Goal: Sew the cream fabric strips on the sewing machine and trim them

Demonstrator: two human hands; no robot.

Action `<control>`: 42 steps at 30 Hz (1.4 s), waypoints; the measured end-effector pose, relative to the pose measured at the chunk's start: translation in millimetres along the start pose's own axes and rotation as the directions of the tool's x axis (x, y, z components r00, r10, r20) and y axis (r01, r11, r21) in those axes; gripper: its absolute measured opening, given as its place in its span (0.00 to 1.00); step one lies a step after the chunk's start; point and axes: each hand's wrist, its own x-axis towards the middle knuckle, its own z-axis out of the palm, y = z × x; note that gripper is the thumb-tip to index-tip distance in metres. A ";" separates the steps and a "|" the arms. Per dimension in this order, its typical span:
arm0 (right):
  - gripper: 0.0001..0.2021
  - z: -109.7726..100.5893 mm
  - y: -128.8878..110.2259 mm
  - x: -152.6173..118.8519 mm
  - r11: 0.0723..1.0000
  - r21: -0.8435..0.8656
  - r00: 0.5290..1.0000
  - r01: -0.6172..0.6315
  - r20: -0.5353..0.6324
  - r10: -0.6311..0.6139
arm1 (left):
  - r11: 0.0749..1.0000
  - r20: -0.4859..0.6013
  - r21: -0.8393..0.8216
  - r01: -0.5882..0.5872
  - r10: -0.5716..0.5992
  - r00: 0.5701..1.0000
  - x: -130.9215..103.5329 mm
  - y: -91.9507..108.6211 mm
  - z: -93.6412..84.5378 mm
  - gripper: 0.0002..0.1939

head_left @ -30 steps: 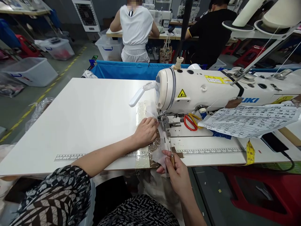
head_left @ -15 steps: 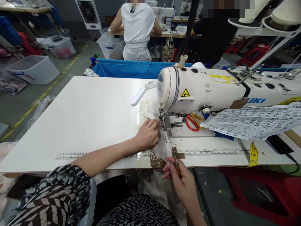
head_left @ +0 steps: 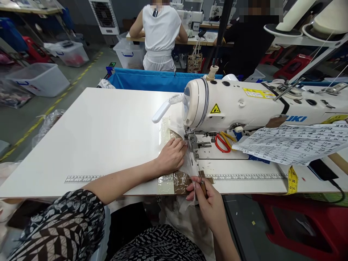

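Note:
A white sewing machine [head_left: 231, 103] stands on a white table [head_left: 119, 134]. Left of its presser foot, my left hand [head_left: 174, 156] lies palm down on thin whitish fabric [head_left: 187, 163], its fingers together near the needle area. At the table's front edge my right hand [head_left: 205, 192] is closed around the wooden handle of an awl [head_left: 202, 186], whose thin metal tip points up towards the machine. Some of the pale fabric also passes by the fingers of my right hand and hangs down over the edge. Brown tape [head_left: 181, 184] lies beneath the fabric.
Red-handled scissors [head_left: 223, 143] lie behind the needle area, right of it. Written paper sheets [head_left: 293, 143], a yellow measuring tape [head_left: 292, 179] and a phone [head_left: 322, 169] are farther right. A blue cloth trough [head_left: 146, 79] borders the table's back. Two people sit beyond.
My right hand has moved up slightly, and pale fabric now shows at its fingers. The fabric near the needle has shifted, showing brown tape behind my left hand.

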 end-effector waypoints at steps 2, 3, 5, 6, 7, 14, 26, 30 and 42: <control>0.23 1.0 -2.4 2.9 1.000 -0.009 1.000 0.009 0.000 -0.009 | 1.000 -0.005 -0.010 0.008 -0.008 1.000 1.1 -1.1 0.4 0.22; 0.23 1.4 -3.3 3.8 1.000 -0.014 1.000 0.013 0.003 -0.013 | 1.000 -0.006 -0.016 0.012 -0.012 1.000 1.7 -1.4 0.5 0.22; 0.23 1.7 -4.5 3.7 1.000 -0.018 1.000 0.020 0.010 -0.020 | 0.999 -0.003 -0.026 0.020 -0.020 1.000 2.9 -1.9 0.4 0.22; 0.23 1.3 -5.0 2.6 1.000 -0.018 1.000 0.023 0.020 -0.022 | 0.999 0.002 -0.031 0.026 -0.026 1.000 3.6 -2.2 0.3 0.22; 0.22 0.5 -5.7 0.9 0.999 -0.017 0.999 0.030 0.035 -0.029 | 0.999 0.009 -0.037 0.033 -0.032 0.999 4.5 -2.8 0.4 0.21; 0.13 -2.5 -36.6 -9.2 0.909 -0.141 0.919 0.393 0.087 -0.384 | 1.000 0.051 0.026 -0.014 0.013 0.999 22.5 -16.2 3.1 0.16; 0.13 21.1 -32.2 -8.3 0.803 -0.253 0.842 0.539 0.166 -0.513 | 0.964 -0.310 -0.236 -0.118 0.040 0.950 26.4 -51.4 27.1 0.07; 0.13 11.9 -15.5 6.0 0.872 -0.341 0.931 0.351 0.027 -0.364 | 0.904 -0.316 -0.403 -0.143 0.009 0.949 27.1 -59.9 27.4 0.07; 0.14 20.4 3.4 58.0 0.575 -0.743 0.735 0.342 -0.170 -0.656 | 0.873 -0.277 -0.467 -0.142 0.008 0.961 26.9 -64.6 19.2 0.07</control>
